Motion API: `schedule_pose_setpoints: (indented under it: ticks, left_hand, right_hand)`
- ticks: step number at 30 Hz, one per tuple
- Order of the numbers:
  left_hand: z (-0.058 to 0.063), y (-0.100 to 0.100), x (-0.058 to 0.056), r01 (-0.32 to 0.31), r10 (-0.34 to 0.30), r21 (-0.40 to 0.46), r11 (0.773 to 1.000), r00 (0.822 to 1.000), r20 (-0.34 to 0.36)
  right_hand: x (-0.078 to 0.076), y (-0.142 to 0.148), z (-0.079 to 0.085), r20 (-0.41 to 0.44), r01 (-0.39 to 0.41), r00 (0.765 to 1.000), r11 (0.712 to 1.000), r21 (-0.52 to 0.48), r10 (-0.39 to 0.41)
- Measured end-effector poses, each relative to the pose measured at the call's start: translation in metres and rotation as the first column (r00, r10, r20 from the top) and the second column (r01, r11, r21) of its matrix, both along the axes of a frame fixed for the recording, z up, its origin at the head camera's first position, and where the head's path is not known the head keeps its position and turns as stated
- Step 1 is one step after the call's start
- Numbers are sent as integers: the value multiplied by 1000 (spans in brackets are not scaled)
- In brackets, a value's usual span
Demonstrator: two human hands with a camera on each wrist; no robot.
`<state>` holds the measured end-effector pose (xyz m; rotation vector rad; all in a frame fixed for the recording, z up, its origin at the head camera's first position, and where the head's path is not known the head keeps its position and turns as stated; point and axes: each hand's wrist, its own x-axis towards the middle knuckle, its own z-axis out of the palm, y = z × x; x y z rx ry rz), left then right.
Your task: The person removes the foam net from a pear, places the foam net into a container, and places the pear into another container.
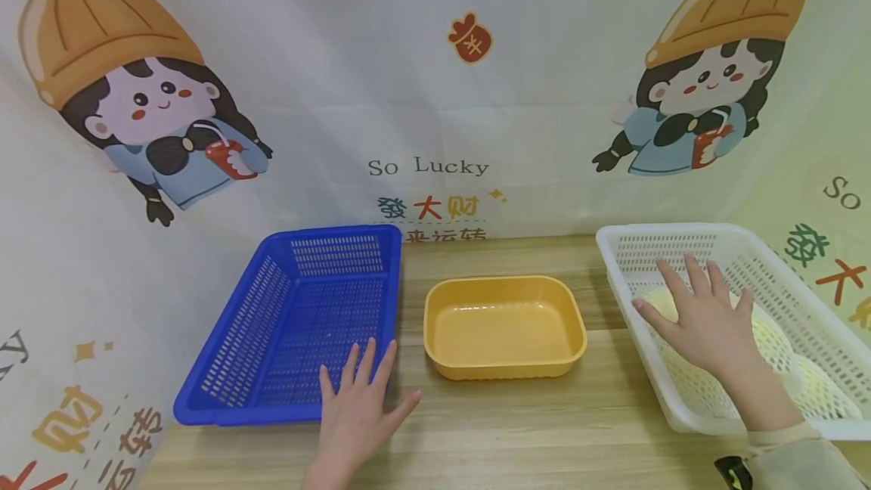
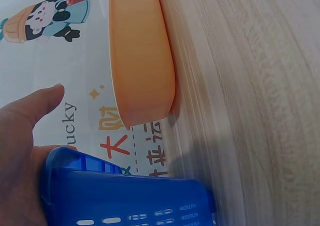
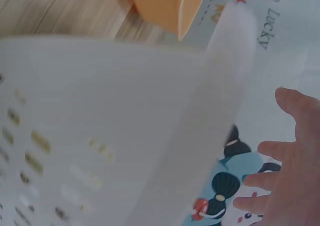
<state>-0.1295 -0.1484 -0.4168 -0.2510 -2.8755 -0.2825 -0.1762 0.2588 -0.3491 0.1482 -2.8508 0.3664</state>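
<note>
My left hand (image 1: 359, 416) hovers with spread fingers over the near right corner of a blue plastic basket (image 1: 327, 312). No object is in its grasp; in the left wrist view the blue basket's edge (image 2: 130, 191) overlaps the fingers. My right hand (image 1: 711, 327) is spread above a white plastic basket (image 1: 680, 237), fingers apart and holding nothing. Beneath it lie a few rounded, pale yellow things in white foam netting (image 1: 772, 342), partly hidden by the hand. The right wrist view shows the white basket's wall (image 3: 110, 101) beside the hand, with the netted things hidden behind it.
Between the two baskets sits a shallow yellow-orange tray (image 1: 503, 365) with nothing in it. All three containers stand on a light wood-grain table (image 1: 517, 426). A printed cloth (image 1: 544, 112) with cartoon figures hangs behind the table and along both sides.
</note>
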Motion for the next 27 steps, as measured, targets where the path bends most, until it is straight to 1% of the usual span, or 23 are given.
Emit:
schedule_pose_setpoints:
  ticks: [6, 9, 16, 20, 24, 27]
  left_hand:
    - [0, 0, 0, -1, 1, 5, 1000, 1000, -3]
    - [1, 0, 0, 1, -1, 1, 1000, 1000, -5]
    - [4, 0, 1, 3, -3, -6, 1000, 1000, -1]
    - [4, 0, 1, 0, 0, -6, 1000, 1000, 8]
    - [3, 0, 1, -1, 1, -4, 1000, 1000, 12]
    - [2, 0, 0, -1, 1, 1, 1000, 1000, 12]
  right_hand:
    - [-12, 23, -3, 78, 37, 996, 999, -2, -36]
    - [-17, 34, -5, 133, 43, 990, 999, 0, -43]
    - [-25, 51, -8, 275, 52, 960, 999, -5, -48]
    - [-27, 57, -15, 342, 52, 939, 998, -21, -41]
    - [-28, 62, -24, 377, 63, 924, 998, -6, -56]
    - [-26, 64, -27, 377, 89, 922, 996, 14, -88]
